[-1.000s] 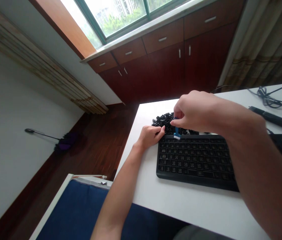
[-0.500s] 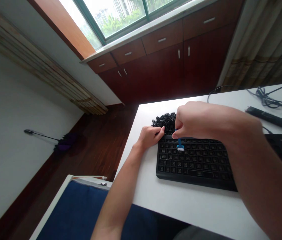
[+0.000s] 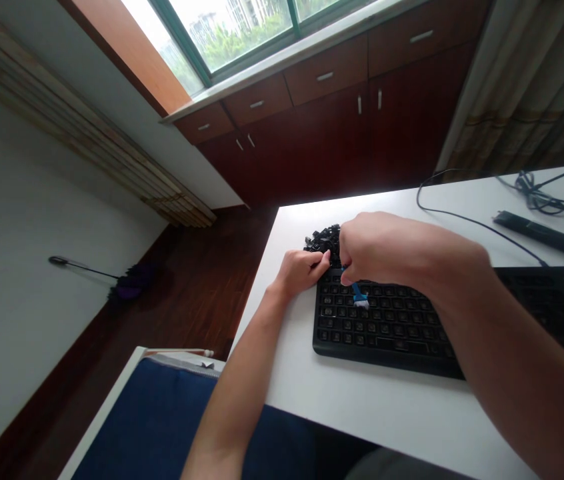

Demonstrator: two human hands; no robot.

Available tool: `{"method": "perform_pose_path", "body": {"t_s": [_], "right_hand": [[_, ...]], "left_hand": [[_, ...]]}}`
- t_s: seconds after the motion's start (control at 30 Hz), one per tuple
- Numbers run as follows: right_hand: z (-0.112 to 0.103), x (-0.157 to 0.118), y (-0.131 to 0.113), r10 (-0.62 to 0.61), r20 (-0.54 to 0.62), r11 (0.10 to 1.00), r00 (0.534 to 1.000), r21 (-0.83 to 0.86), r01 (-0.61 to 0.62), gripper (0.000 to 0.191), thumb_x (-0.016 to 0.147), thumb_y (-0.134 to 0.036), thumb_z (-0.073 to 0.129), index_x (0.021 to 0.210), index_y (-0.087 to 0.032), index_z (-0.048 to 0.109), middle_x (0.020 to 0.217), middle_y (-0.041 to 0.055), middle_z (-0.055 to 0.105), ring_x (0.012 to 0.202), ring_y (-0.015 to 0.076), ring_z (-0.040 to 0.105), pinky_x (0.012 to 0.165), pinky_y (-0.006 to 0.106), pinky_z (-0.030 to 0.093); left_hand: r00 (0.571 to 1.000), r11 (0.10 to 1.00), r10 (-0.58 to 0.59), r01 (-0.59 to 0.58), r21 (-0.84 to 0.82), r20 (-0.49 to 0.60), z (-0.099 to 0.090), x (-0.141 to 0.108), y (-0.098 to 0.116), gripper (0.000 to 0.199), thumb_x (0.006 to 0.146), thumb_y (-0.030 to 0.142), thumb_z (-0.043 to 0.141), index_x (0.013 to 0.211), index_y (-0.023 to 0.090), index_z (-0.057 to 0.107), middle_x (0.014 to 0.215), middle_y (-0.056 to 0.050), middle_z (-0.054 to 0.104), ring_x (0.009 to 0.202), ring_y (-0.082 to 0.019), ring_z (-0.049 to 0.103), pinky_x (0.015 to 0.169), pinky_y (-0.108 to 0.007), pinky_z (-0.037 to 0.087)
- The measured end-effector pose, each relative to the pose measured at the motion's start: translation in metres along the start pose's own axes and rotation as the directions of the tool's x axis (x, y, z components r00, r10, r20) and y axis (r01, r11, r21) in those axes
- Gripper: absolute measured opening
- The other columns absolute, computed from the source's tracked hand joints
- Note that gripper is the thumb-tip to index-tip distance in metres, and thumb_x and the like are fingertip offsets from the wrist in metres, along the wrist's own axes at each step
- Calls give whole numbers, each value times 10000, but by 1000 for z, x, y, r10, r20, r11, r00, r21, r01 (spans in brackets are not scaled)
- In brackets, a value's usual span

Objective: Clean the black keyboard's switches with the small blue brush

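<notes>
A black keyboard with its keycaps off lies on the white table, its rows of bare key sockets facing up. My right hand is closed around the handle of a small blue brush, whose white bristles touch the sockets on the keyboard's left part. Most of the handle is hidden in my fingers. At the keyboard's far left corner, my left hand is closed, its curled fingers and thumb against the edge. Just beyond both hands is a heap of loose black keycaps, partly covered by my right hand.
The white table ends at the left, beside a blue-covered seat. A black strip and a coiled cable lie at the back right. A duster leans by the wall; wooden cabinets stand beyond the table.
My right hand has moved slightly left and nearer to me, and the brush has tilted, its bristles now a little lower on the sockets. My left hand has stayed in place.
</notes>
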State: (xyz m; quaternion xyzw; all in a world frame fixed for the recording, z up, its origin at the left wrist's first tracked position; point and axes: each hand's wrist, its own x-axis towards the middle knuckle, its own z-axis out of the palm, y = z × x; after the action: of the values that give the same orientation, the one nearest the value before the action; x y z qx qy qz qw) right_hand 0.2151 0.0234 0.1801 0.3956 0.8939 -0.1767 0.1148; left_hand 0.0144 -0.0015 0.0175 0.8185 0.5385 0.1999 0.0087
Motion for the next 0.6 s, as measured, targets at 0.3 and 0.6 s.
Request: {"method": "perform_pose_path", "body": {"t_s": [0.3, 0.6], "right_hand": [[16, 18, 10, -226, -112, 974, 968, -21, 225, 222, 691, -366, 724, 762, -159, 760, 636, 67, 675, 553, 167, 582, 510, 268, 344], [7, 8, -1, -268, -246, 962, 931, -115, 247, 192, 764, -176, 574, 795, -151, 762, 657, 99, 679, 586, 172, 585, 535, 271, 325]], "left_hand": [[1000, 1000, 22, -22, -1, -21, 1, -1, -3, 454, 902, 330, 476, 481, 162, 493, 464, 1, 537, 435, -81, 418, 497, -251, 254], [997, 999, 43, -43, -1, -56, 4, -1, -9, 468, 877, 375, 487, 458, 168, 472, 442, -12, 527, 420, -97, 415, 481, -261, 236]]}}
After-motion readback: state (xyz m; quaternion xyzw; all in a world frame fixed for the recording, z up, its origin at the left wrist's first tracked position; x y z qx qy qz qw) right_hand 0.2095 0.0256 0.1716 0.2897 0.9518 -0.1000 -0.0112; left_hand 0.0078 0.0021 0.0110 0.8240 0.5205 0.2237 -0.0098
